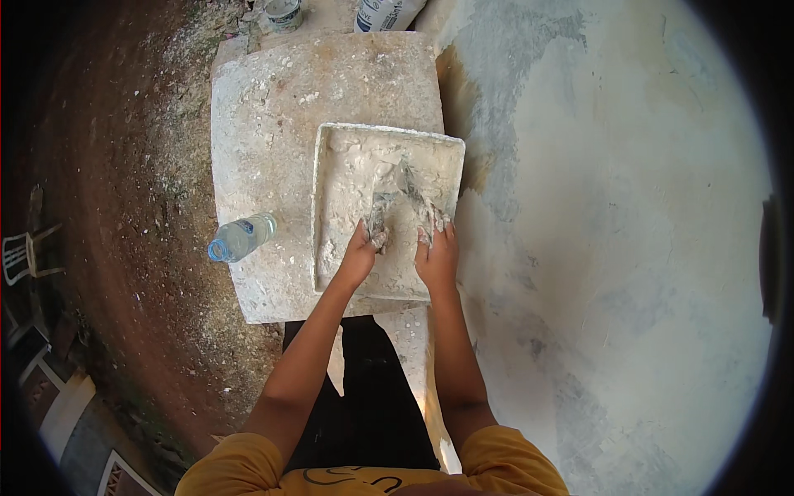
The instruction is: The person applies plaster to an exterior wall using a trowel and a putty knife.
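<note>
A shallow square tray (317, 207) with a raised, crusted rim holds wet off-white plaster (351, 169). Both my hands reach into its near half. My left hand (361, 252) is closed on a dark grey, plaster-smeared piece (379, 213) that looks like a flat tool. In my right hand (437, 255), to the right of it, is a second dark, plaster-coated piece (411, 187), long and narrow, pointing away from me into the plaster. The smears hide exactly what kind the two pieces are. Plaster coats the fingers of both hands.
Beneath the tray lies a pale, plaster-spattered board (265, 149). A clear bottle with a blue cap (241, 237) lies at its left edge. Beyond the board are a small bucket (284, 15) and a white sack (387, 15). A partly plastered wall (612, 248) rises close on the right.
</note>
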Demonstrator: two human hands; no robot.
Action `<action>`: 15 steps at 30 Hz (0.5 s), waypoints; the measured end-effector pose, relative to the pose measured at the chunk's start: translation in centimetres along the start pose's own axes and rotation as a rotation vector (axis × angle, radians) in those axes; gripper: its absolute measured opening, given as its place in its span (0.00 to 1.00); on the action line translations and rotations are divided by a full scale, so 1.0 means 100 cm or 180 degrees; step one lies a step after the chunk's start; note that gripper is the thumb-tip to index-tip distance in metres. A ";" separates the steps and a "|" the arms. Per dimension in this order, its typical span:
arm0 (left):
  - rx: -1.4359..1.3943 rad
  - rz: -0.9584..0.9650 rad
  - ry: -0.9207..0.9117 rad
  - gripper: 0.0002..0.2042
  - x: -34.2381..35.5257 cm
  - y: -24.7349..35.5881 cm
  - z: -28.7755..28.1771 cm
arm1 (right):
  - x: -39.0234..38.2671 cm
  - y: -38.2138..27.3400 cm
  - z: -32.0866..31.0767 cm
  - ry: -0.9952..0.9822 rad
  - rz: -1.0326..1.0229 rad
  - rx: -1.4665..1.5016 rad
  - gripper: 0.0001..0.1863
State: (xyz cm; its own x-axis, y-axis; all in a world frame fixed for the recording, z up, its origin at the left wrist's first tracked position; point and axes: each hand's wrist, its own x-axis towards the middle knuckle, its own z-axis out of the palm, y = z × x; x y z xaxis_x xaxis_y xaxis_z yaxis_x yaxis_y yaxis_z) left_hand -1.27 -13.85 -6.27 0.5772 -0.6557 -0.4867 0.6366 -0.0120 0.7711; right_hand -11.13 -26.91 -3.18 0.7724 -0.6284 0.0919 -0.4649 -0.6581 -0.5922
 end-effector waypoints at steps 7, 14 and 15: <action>-0.0070 -0.0107 -0.0179 0.10 -0.007 -0.003 -0.011 | -0.012 -0.010 0.025 -0.0250 -0.0078 -0.1172 0.25; -0.0294 -0.0123 -0.0144 0.07 0.005 0.000 -0.030 | -0.038 -0.005 0.030 0.0299 0.0465 -0.0841 0.18; -0.0296 -0.0130 -0.0138 0.07 0.003 0.003 -0.028 | -0.034 -0.014 0.029 0.0290 0.0468 -0.0841 0.18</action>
State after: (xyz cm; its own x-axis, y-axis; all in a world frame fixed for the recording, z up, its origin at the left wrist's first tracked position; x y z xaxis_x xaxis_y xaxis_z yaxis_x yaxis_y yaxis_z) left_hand 0.49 -11.92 -7.35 0.5283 -0.6882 -0.4972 0.7050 0.0293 0.7086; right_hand -11.84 -22.64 -4.95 0.6522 -0.7516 0.0990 -0.6744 -0.6348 -0.3771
